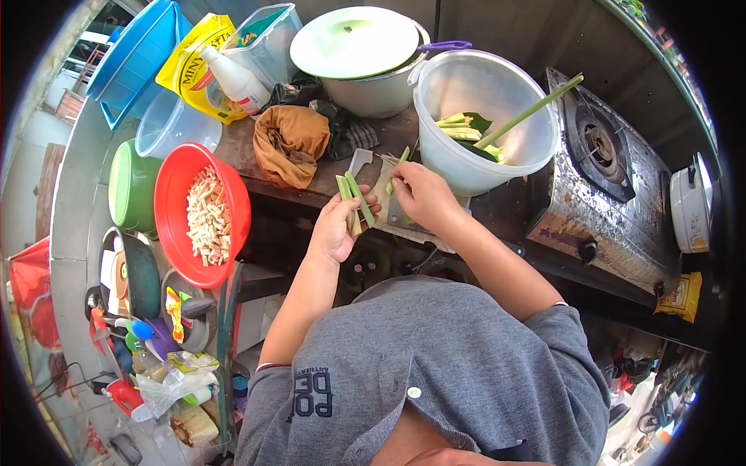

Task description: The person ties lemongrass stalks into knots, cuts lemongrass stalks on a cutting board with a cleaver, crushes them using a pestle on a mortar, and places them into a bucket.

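Note:
In the head view, my left hand (337, 227) is closed around a few cut green stalk pieces (346, 200), held upright over the table edge. My right hand (427, 196) pinches another slim green stalk piece (397, 168) just to the right of them. Beneath my right hand lies a pale board or cloth (381, 203), mostly hidden by the hand. A white handle-like piece (359, 161) sticks out behind my left fingertips. Beyond my right hand, a translucent tub (486, 81) contains pale green stalks, leaves and one long stalk (536, 109) leaning over its rim.
A red basin (165, 203) of small chopped pale pieces stands at the left. A brown cloth (287, 146) lies behind my hands, before a pot with a pale green lid (353, 39). A gas stove (614, 202) is at the right. Utensils crowd the lower left.

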{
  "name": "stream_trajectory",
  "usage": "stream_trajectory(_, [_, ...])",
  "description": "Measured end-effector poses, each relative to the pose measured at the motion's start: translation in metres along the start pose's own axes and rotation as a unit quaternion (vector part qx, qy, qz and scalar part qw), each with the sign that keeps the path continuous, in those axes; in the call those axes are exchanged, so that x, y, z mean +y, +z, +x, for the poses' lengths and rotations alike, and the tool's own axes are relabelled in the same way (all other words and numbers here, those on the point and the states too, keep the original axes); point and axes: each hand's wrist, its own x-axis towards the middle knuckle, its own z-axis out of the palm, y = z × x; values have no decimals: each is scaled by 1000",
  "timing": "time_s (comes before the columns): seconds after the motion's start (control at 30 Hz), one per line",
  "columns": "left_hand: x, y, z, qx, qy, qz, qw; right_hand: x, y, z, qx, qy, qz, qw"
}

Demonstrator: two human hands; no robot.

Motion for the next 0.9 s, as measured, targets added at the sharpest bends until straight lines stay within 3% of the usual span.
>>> stream_trajectory(0.03, [0, -1, 1, 2, 1, -19, 1000, 4, -3, -1, 1, 0, 0, 1000])
stream_trajectory(0.1, [-4, -4, 4, 2, 1, -37, 999, 14, -8, -5, -121, 29, -179, 976])
stream_trajectory(0.3, [-11, -5, 6, 16, 10, -17, 1000, 27, 7, -9, -63, -64, -173, 981])
stream_trajectory(0.4, [-11, -7, 7, 13, 15, -15, 1000, 32, 17, 6, -104, -84, -218, 967])
stream_trajectory(0.47, [-11, -11, 3, -12, -22, -119, 993, 42, 26, 13, -102, -113, -247, 957])
stream_trajectory(0.63, [-8, -19, -8, -44, -25, -190, 980, 42, 27, 29, -95, -183, -271, 940])
stream_trajectory(0.73, [-9, -24, -15, -13, 22, -177, 984, 28, 21, 38, 16, -248, -105, 963])
stream_trajectory(0.77, [-8, -25, -18, -5, 30, -182, 983, 19, 21, 38, 8, -256, -100, 962])
stream_trajectory(0.83, [-6, -28, -26, 9, 54, -161, 985, -5, 19, 30, -2, -208, 126, 970])
stream_trajectory(0.9, [-2, -33, -37, 3, 64, -169, 984, -17, 30, 21, -10, -194, 167, 967])
